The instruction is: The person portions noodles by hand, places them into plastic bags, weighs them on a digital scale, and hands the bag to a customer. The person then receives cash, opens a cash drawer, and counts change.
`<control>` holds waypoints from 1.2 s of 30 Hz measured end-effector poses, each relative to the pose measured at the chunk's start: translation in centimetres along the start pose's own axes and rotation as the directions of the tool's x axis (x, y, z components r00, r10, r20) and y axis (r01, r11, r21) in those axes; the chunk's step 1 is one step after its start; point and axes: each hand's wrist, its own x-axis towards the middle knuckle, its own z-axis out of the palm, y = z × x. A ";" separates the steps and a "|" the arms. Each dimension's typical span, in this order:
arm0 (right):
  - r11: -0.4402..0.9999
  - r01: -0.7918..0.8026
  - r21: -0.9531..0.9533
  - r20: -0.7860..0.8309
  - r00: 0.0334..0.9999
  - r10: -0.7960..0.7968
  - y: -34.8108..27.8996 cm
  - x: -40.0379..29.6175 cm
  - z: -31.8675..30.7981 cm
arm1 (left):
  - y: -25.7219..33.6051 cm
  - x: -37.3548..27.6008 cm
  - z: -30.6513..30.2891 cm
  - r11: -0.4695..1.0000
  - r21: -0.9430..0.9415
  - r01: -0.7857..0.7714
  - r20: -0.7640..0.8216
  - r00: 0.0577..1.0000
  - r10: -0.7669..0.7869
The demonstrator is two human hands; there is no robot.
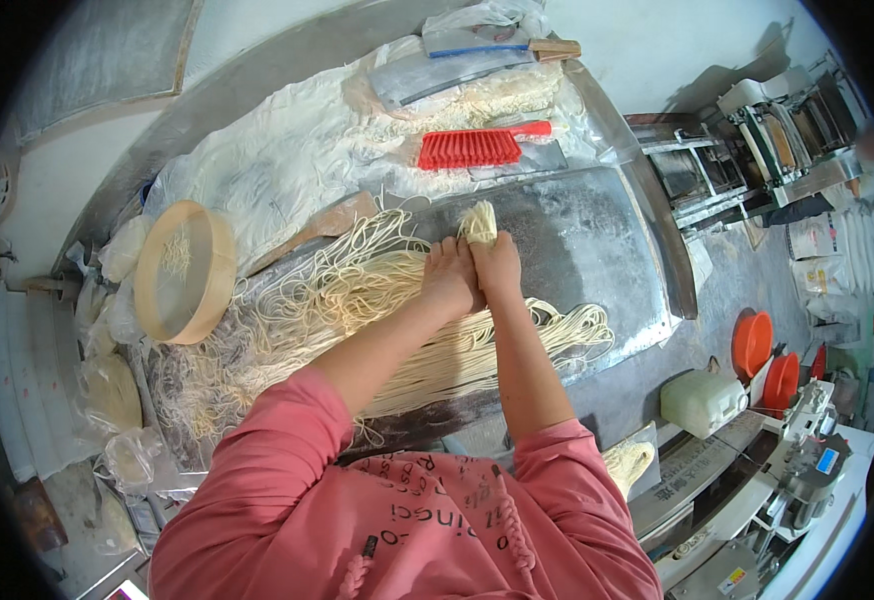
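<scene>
Long pale noodles [377,289] lie in loose strands across the dark tabletop in front of me. My right hand [498,262] is closed around a bundle of noodles, and its cut-looking end [478,223] sticks out beyond my fist. Pressed up beside it, my left hand [450,276] is curled over the same bundle; what its palm covers is hidden. Under and to the right of my wrists, a looped hank of noodles [576,328] rests near the front edge of the table.
A round wooden sieve [221,262] leans at the left. Behind the noodles are a wooden paddle [332,225], a red bench brush [471,150] and a large blade with a wooden handle [557,49] on floury sheeting. Machinery [774,135] and red basins [752,345] stand right.
</scene>
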 end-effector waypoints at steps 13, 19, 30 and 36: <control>0.845 0.247 0.475 0.456 0.752 -0.476 -7.1 -0.5 -8.9 | -7.7 -0.5 -6.0 -0.551 -0.831 0.072 0.207 0.960 -0.188; 0.573 0.623 0.533 0.286 0.505 -0.815 -10.8 -10.5 -1.2 | -7.4 -11.0 -16.7 0.175 -0.908 -0.380 -0.407 0.899 -0.160; 0.318 0.925 0.210 -0.078 0.340 -0.937 -26.8 -17.8 -0.4 | -7.8 -23.3 -32.2 -0.081 -0.790 -0.608 -0.586 0.788 -0.190; 0.593 0.268 0.759 0.593 0.092 -0.800 -26.9 -20.0 2.5 | -9.1 -28.5 -36.1 -0.403 -0.663 -0.631 -0.580 0.773 -0.257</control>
